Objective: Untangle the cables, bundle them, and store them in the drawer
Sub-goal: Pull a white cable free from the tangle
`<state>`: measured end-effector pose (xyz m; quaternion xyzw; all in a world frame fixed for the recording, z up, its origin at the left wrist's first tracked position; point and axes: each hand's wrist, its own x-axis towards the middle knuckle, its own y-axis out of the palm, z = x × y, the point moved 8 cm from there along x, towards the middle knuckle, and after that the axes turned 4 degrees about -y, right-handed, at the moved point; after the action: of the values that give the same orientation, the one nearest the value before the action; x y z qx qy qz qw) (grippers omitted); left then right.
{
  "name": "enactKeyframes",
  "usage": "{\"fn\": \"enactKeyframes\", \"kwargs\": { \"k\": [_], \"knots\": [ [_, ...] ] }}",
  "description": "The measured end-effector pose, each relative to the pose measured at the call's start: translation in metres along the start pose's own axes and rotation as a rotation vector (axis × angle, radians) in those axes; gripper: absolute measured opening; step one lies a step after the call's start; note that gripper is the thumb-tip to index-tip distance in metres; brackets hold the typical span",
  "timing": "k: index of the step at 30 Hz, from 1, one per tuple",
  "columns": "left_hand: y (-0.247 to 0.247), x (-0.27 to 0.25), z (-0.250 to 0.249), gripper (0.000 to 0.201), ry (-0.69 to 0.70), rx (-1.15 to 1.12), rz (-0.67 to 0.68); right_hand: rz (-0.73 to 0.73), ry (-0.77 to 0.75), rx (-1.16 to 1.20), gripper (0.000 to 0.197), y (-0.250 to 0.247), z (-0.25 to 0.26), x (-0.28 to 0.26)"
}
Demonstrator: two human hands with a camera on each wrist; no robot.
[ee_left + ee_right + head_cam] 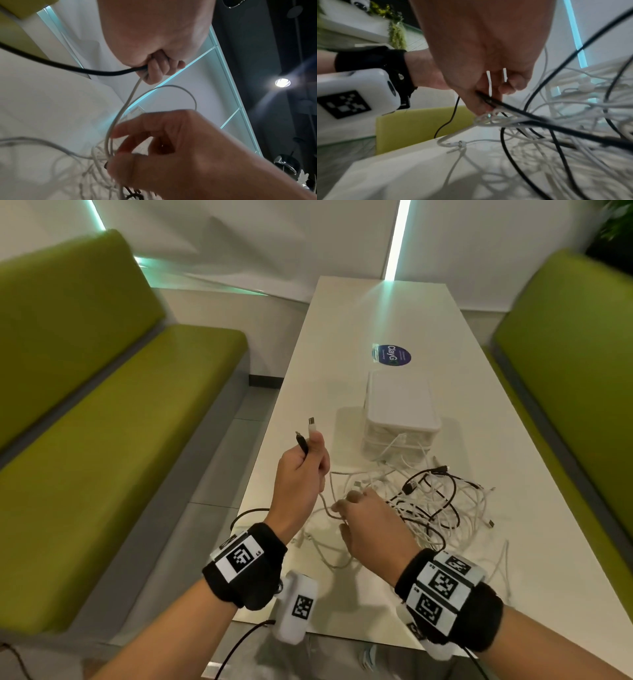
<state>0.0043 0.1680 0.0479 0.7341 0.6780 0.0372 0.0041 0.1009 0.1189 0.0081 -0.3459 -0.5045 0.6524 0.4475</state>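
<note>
Pinching a white strand at the tangle's near edge, my right hand (pixel 368 517) sits closest; my left hand (pixel 301 474) grips two cable ends (pixel 306 436) upright (one black, one white); the cable tangle (pixel 435 501) sprawls rightward on the surface (pixel 394 316) before the drawer box (pixel 399 416).

Left hand (pixel 301 470) grips two cable ends (pixel 306 436).

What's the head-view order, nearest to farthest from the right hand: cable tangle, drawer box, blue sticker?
From the right hand:
1. Cable tangle, under and just right of the hand; its fingers are in the strands.
2. Drawer box, beyond the tangle, mid-table.
3. Blue sticker, behind the box, farthest.
</note>
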Motion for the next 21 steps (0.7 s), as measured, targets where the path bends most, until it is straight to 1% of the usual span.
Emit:
{"fn": "enactKeyframes", "kwargs": {
  "k": [2,4,5,7,8,9,11,12,13,15,16,18,21],
  "knots": [
    [0.001,-0.001,-0.001,0.053,-0.011,-0.023,0.012,0.027,0.028,-0.026,0.034,0.004,-0.007,0.001],
    [0.005,-0.002,-0.001,0.052,-0.018,-0.028,0.028,0.021,0.072,-0.024,0.024,0.004,-0.016,0.002],
    [0.006,-0.003,0.000,0.052,-0.024,-0.023,0.031,0.025,0.075,-0.006,0.020,0.005,-0.019,0.002],
    [0.009,-0.006,0.003,0.052,-0.021,0.010,0.035,0.033,0.044,0.008,0.020,0.005,-0.019,0.001],
    [0.011,-0.008,0.004,0.050,-0.009,0.050,0.034,0.004,0.022,0.004,0.019,0.003,-0.018,0.000],
    [0.013,-0.009,0.006,0.048,0.012,0.102,0.031,-0.057,0.018,0.015,0.017,-0.003,-0.020,-0.001],
    [0.019,-0.012,0.008,0.038,0.057,0.187,0.035,-0.203,0.071,0.011,0.010,-0.018,-0.032,-0.002],
    [0.022,-0.014,0.012,0.034,0.057,0.202,0.034,-0.266,0.098,-0.011,0.006,-0.025,-0.037,-0.003],
    [0.023,-0.015,0.017,0.032,0.040,0.200,0.028,-0.312,0.111,-0.027,0.008,-0.031,-0.038,-0.004],
    [0.025,-0.018,0.023,0.035,0.001,0.154,0.005,-0.393,0.099,-0.041,0.011,-0.041,-0.034,-0.011],
    [0.025,-0.019,0.025,0.039,-0.012,0.117,-0.008,-0.428,0.101,-0.013,0.011,-0.045,-0.030,-0.016],
    [0.025,-0.019,0.022,0.043,-0.016,0.043,-0.041,-0.453,0.125,0.113,0.011,-0.045,-0.020,-0.026],
    [0.022,-0.016,0.011,0.044,0.021,-0.015,-0.098,-0.411,0.106,0.375,0.023,-0.032,-0.001,-0.028]
  ]
}}
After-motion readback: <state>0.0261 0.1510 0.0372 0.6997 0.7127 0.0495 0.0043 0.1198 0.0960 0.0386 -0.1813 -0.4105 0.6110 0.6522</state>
